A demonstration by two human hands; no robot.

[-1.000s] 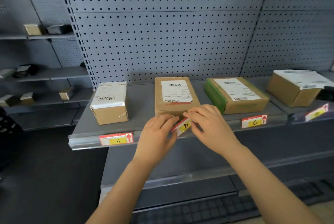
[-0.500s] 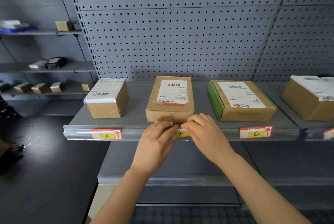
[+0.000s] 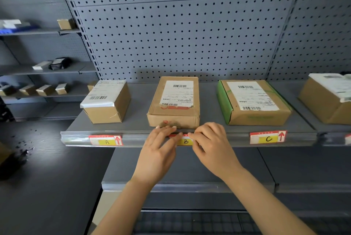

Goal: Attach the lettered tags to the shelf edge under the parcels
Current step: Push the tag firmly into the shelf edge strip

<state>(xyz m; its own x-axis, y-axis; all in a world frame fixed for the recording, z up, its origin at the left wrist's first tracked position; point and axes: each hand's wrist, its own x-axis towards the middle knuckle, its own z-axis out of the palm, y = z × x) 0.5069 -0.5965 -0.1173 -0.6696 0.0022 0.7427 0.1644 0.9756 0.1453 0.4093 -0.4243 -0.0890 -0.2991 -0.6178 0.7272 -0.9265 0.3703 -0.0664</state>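
Tag B (image 3: 185,140) sits right on the shelf edge (image 3: 233,137), dead centre under the middle parcel (image 3: 174,102), and both hands are on it. The left hand (image 3: 157,157) comes in from below, its grip spread, fingers fairly straight. The fingertips reach over the top lip of the edge at the tag's left end, and the thumb lies across the tag's left part. The right hand (image 3: 214,151) covers the tag's right end, grip curled, fingertips on the red top strip and thumb tucked just below. Whether that grip pinches the tag or only presses it, I cannot tell. Between the two hands the yellow patch with the handwritten B shows plainly.

Along the same edge, tag A (image 3: 106,140) is in place under the left parcel (image 3: 107,102), a small carton with a white label wrapped over its top. Tag C (image 3: 267,137) is in place under the right parcel (image 3: 252,102), the one with the green side. Both carry a red arrow pointing up. A fourth parcel (image 3: 326,98) sits on the next shelf section at far right, partly out of view. Grey pegboard (image 3: 180,35) backs the shelf, and side shelves (image 3: 47,67) on the left hold small boxes.
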